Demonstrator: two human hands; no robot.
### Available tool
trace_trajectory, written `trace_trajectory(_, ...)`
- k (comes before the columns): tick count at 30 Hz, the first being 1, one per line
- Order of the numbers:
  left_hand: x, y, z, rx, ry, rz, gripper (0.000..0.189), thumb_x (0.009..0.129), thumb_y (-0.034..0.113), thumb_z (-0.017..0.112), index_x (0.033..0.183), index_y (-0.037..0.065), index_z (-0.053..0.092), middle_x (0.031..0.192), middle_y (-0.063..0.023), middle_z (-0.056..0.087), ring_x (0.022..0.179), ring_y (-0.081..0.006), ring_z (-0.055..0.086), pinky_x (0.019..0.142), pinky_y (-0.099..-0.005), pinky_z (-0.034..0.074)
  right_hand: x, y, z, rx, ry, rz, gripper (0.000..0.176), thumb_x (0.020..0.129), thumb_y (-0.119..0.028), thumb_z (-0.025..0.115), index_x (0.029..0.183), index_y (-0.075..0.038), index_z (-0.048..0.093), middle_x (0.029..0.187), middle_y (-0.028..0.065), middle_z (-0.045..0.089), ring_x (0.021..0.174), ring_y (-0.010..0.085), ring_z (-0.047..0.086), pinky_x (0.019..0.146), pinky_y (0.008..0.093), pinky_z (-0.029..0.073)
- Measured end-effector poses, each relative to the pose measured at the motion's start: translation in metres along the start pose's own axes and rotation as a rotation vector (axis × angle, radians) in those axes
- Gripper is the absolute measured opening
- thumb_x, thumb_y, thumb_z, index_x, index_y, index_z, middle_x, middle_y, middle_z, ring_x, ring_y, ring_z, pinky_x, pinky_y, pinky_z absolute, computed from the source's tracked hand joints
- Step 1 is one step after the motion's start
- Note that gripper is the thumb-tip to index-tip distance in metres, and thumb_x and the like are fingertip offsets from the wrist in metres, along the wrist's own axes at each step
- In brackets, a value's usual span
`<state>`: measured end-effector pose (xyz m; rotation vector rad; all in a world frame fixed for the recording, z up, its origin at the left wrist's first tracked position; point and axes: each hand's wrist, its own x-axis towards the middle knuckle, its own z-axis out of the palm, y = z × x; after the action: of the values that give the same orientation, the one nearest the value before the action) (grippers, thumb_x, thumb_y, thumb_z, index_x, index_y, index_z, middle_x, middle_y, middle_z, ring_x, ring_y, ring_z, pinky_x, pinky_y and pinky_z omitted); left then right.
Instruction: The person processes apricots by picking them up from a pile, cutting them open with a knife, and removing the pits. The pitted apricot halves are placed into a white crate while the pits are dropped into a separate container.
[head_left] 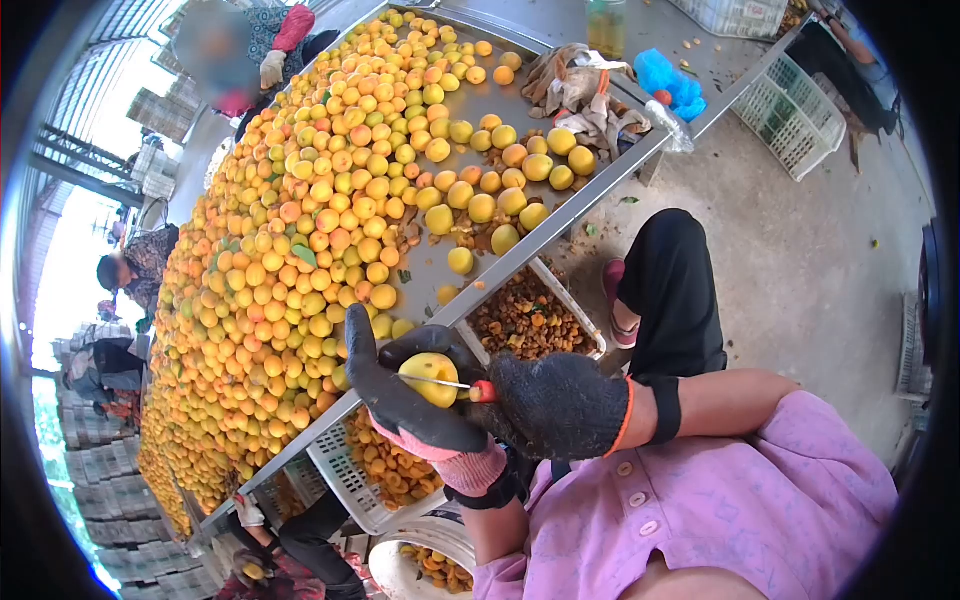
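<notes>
My left hand [425,405], in a dark-coated glove with a pink cuff, cups a yellow apricot [432,379] with its fingers bent round the fruit. A dark glove with an orange edge covers my right hand [560,402], which is closed round the red handle of a small knife [482,391]. The thin blade lies across the apricot's face, pointing left. Just beyond both hands runs the metal rim of a sorting table [540,262], heaped with whole apricots [300,230].
Below the table edge stand a crate of dark fruit pieces [527,312], a white crate of apricot halves [385,470] and a white bucket [400,565]. Crumpled cloths [585,95] and a blue plastic bag [670,85] lie at the far right corner. Other people work along the left side.
</notes>
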<state>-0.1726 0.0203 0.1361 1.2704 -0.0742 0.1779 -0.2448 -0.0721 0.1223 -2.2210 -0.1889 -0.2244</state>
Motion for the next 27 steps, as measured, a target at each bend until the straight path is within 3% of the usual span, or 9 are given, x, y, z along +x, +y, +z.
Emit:
trace_trajectory(3, 0.007, -0.002, 0.000, 0.445, -0.064, 0.086, 0.063, 0.093, 0.049, 0.035, 0.130, -0.001, 0.036, 0.081, -0.0115, 0.058, 0.058, -0.0159, 0.055, 0.049, -0.0240, 0.043, 0.010, 0.020, -0.003, -0.052, 0.092, -0.248, 0.028, 0.078, -0.021, 0.058, 0.091, 0.002, 0.049, 0.059, 0.0130, 0.052, 0.050, 0.0318, 0.057, 0.046, 0.0399, 0.045)
trace_trajectory(6, 0.010, 0.002, 0.003, -0.075, -0.079, -0.287, 0.055, 0.097, 0.042, 0.029, 0.128, -0.002, 0.035, 0.104, -0.0192, 0.055, 0.085, -0.0235, 0.058, 0.071, -0.0352, 0.049, 0.016, 0.031, 0.008, -0.046, 0.257, -0.318, 0.026, 0.083, -0.027, 0.060, 0.092, -0.003, 0.058, 0.064, 0.0146, 0.050, 0.055, 0.0320, 0.057, 0.046, 0.0408, 0.044)
trace_trajectory(7, 0.000, 0.005, 0.015, -0.134, -0.027, -0.192, 0.066, 0.092, 0.049, 0.039, 0.132, -0.003, 0.032, 0.097, -0.0172, 0.061, 0.081, -0.0220, 0.060, 0.072, -0.0324, 0.049, 0.016, 0.030, 0.007, -0.055, 0.267, -0.330, 0.026, 0.083, -0.027, 0.060, 0.092, -0.003, 0.058, 0.064, 0.0146, 0.050, 0.055, 0.0320, 0.057, 0.046, 0.0408, 0.044)
trace_trajectory(9, -0.005, 0.002, 0.007, 0.216, -0.227, -0.061, 0.064, 0.093, 0.050, 0.036, 0.125, -0.006, 0.041, 0.100, -0.0177, 0.061, 0.088, -0.0241, 0.061, 0.080, -0.0339, 0.048, 0.009, 0.029, 0.010, 0.004, 0.188, -0.015, 0.026, 0.081, -0.027, 0.060, 0.099, -0.008, 0.060, 0.082, 0.0166, 0.055, 0.063, 0.0320, 0.059, 0.050, 0.0394, 0.046)
trace_trajectory(10, -0.016, 0.013, 0.016, 0.021, -0.238, -0.234, 0.058, 0.094, 0.043, 0.038, 0.120, -0.008, 0.046, 0.103, -0.0184, 0.061, 0.091, -0.0243, 0.060, 0.084, -0.0343, 0.047, 0.008, 0.029, 0.011, 0.005, 0.188, -0.018, 0.026, 0.081, -0.027, 0.060, 0.099, -0.008, 0.060, 0.082, 0.0166, 0.055, 0.063, 0.0320, 0.059, 0.050, 0.0394, 0.046)
trace_trajectory(15, -0.016, 0.012, 0.014, 0.016, -0.291, -0.133, 0.049, 0.093, 0.030, 0.047, 0.126, -0.006, 0.041, 0.108, -0.0198, 0.059, 0.095, -0.0248, 0.060, 0.084, -0.0345, 0.048, 0.008, 0.028, 0.008, 0.125, 0.203, -0.017, 0.033, 0.085, -0.029, 0.057, 0.108, -0.006, 0.054, 0.084, 0.0176, 0.058, 0.061, 0.0330, 0.060, 0.050, 0.0399, 0.047)
trace_trajectory(21, 0.010, 0.018, 0.000, 0.745, -0.628, 0.104, 0.043, 0.088, 0.017, 0.054, 0.124, -0.005, 0.044, 0.101, -0.0143, 0.062, 0.089, -0.0196, 0.060, 0.080, -0.0298, 0.046, 0.003, 0.036, -0.031, 0.034, 0.085, -0.059, 0.038, 0.082, -0.022, 0.058, 0.112, 0.000, 0.049, 0.076, 0.0178, 0.058, 0.056, 0.0333, 0.059, 0.047, 0.0399, 0.046)
trace_trajectory(23, 0.010, 0.011, 0.007, 0.722, -0.656, 0.166, 0.044, 0.086, 0.012, 0.056, 0.124, -0.004, 0.046, 0.100, -0.0119, 0.063, 0.087, -0.0152, 0.060, 0.075, -0.0255, 0.046, 0.004, 0.044, -0.035, -0.005, 0.059, -0.108, 0.039, 0.081, -0.020, 0.058, 0.113, 0.001, 0.048, 0.074, 0.0176, 0.058, 0.056, 0.0338, 0.059, 0.048, 0.0401, 0.046)
trace_trajectory(27, 0.003, -0.005, 0.012, 0.166, -0.436, -0.123, 0.040, 0.088, 0.008, 0.050, 0.125, -0.004, 0.045, 0.104, -0.0109, 0.063, 0.079, -0.0076, 0.058, 0.063, -0.0191, 0.044, 0.001, 0.063, -0.019, -0.026, 0.186, -0.161, 0.038, 0.079, -0.023, 0.061, 0.108, 0.000, 0.050, 0.070, 0.0170, 0.055, 0.059, 0.0350, 0.057, 0.050, 0.0416, 0.045)
